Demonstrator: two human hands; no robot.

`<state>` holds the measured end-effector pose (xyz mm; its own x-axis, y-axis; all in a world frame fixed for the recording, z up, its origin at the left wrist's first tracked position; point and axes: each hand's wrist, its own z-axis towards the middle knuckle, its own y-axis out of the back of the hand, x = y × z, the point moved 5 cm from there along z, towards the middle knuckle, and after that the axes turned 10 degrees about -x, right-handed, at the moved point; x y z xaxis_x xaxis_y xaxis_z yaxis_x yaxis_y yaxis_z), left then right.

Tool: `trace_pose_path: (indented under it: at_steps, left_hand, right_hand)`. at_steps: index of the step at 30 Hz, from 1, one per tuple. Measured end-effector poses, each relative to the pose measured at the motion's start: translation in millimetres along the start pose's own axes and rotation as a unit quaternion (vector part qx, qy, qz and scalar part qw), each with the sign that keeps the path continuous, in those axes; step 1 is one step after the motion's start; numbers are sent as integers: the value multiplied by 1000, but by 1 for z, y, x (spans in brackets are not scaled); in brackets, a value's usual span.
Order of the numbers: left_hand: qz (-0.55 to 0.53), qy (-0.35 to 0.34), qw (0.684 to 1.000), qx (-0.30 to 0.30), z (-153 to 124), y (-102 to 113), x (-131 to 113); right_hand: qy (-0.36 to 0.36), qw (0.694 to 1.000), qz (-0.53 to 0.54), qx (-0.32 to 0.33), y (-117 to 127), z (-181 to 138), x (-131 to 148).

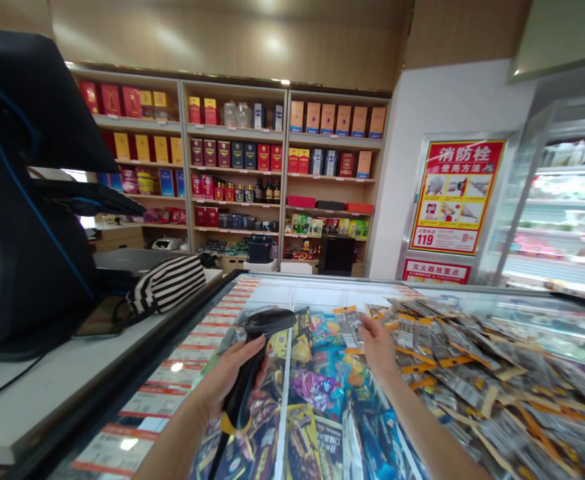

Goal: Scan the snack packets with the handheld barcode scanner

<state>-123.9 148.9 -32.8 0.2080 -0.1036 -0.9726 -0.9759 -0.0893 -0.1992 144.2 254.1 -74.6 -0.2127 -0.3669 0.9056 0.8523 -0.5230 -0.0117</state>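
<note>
My left hand [230,377] is closed around the handle of a black barcode scanner [252,363], whose head points away from me over a glass-topped freezer [282,293]. My right hand [378,348] reaches forward and pinches a clear packet with an orange header [348,323]. That packet lies at the near left edge of a spread of several similar packets [477,373] covering the freezer lid on the right. Colourful ice-cream wrappers [317,387] show through the glass beneath both hands.
A black till screen [17,200] stands on the white counter [47,393] at left, with a striped bag [165,283] beside it. Shelves of boxed goods [232,167] fill the back wall. A red fire-hydrant poster [455,197] and a chilled display case [562,207] stand at right.
</note>
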Motion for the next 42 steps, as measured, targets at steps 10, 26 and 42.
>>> trace_pose_path:
  at_steps: [10,26,42]
  left_hand:
    - [-17,25,999,40,-14,-9,1]
    - [-18,29,997,75,-13,-8,1]
    - [-19,-14,999,-40,9,21,-5]
  right_hand:
    - [-102,988,117,-19,-9,-12,-13]
    - [-102,985,139,-5,-12,-18,1]
    - [-90,995,34,12,-20,-10,-20]
